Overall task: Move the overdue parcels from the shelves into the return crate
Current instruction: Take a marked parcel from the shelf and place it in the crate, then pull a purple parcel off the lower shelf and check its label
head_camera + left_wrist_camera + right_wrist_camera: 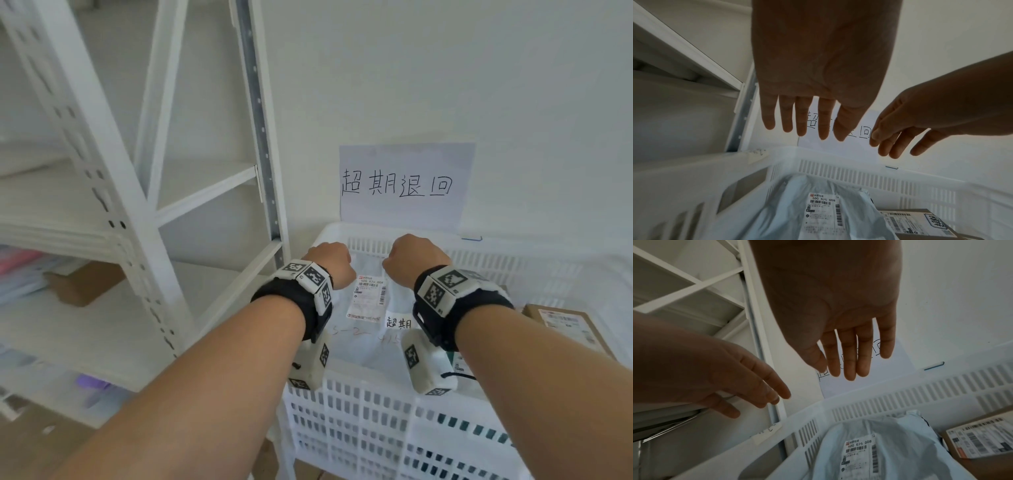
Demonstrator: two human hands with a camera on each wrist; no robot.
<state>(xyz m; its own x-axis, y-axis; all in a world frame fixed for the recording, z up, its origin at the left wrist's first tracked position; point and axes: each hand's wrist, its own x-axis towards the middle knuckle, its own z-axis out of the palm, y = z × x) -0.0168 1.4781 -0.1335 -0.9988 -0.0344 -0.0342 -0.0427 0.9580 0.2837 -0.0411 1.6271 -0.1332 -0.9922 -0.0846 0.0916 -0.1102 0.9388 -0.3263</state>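
A white slatted return crate (363,421) stands against the wall. A pale plastic mailer bag (368,329) with a shipping label lies inside it, also seen as the mailer bag (797,211) and the mailer bag (890,451) from the wrists. A brown cardboard parcel (568,329) lies to its right in the crate. My left hand (330,263) and right hand (416,258) hover side by side above the bag, apart from it. The wrist views show the left hand (803,113) and right hand (851,353) with straight spread fingers and nothing in them.
A paper sign (404,185) with handwritten characters is stuck on the wall above the crate. White metal shelving (102,212) stands at the left, with a brown box (78,284) and pastel parcels on its lower shelves.
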